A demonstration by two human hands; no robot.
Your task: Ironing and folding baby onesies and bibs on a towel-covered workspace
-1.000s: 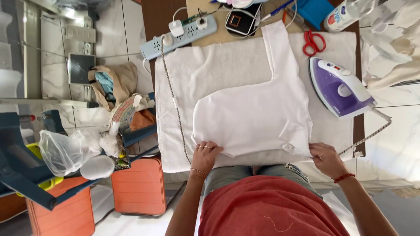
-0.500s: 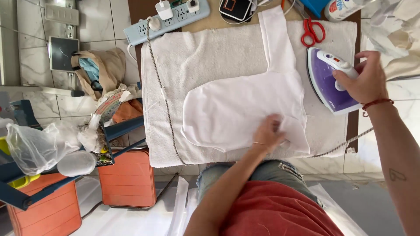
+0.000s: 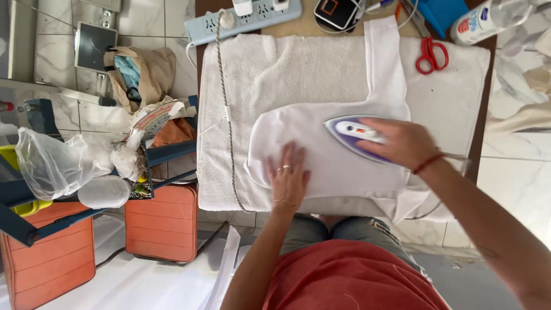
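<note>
White cotton garment (image 3: 338,166) now lies under the purple-and-white steam iron (image 3: 359,135), lifted off its rest at the desk's edge. Right hand (image 3: 404,143) has its grip closed on the iron's handle; left hand (image 3: 288,178) has moved in, pressing flat, fingers spread wide.

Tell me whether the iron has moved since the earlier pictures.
Yes. The iron, under the right hand, has come off the towel near the red scissors onto the white garment.

Iron (image 3: 356,135) handle under the right hand (image 3: 404,143); power strip (image 3: 244,17) and spray bottle (image 3: 488,20) cropped at the top edge
</note>
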